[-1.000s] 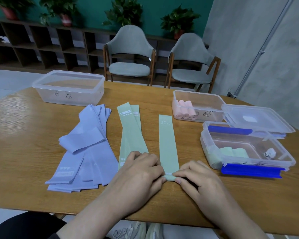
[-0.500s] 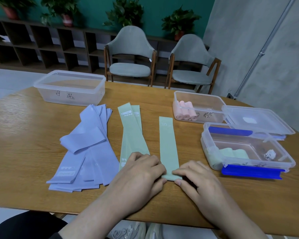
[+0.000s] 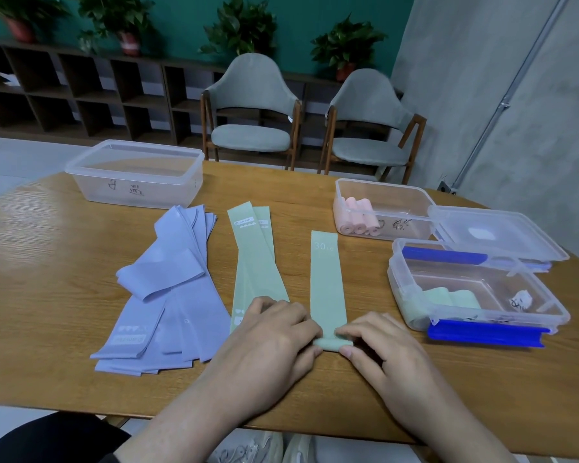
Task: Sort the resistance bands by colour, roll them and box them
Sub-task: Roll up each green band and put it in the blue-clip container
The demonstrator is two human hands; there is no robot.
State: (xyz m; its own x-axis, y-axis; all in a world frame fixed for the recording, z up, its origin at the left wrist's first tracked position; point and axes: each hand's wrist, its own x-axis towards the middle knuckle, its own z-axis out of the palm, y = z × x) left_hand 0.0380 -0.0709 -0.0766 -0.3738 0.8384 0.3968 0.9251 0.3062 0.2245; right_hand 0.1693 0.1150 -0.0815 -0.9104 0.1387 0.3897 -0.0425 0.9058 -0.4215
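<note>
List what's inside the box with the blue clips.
The box holds rolled green bands at its left end and a small white scrap. How many rolls cannot be told; the wall blurs them.

Stood at twelve o'clock: two grey chairs [image 3: 251,105] beyond the wooden table [image 3: 47,262]; behind, cubby shelving [image 3: 81,91] topped with potted plants [image 3: 241,28].

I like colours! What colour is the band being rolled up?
Pale green band, seen from the head camera.

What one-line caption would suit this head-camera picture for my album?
Both hands, left and right, roll the near end of a green band on the wooden table.
</note>
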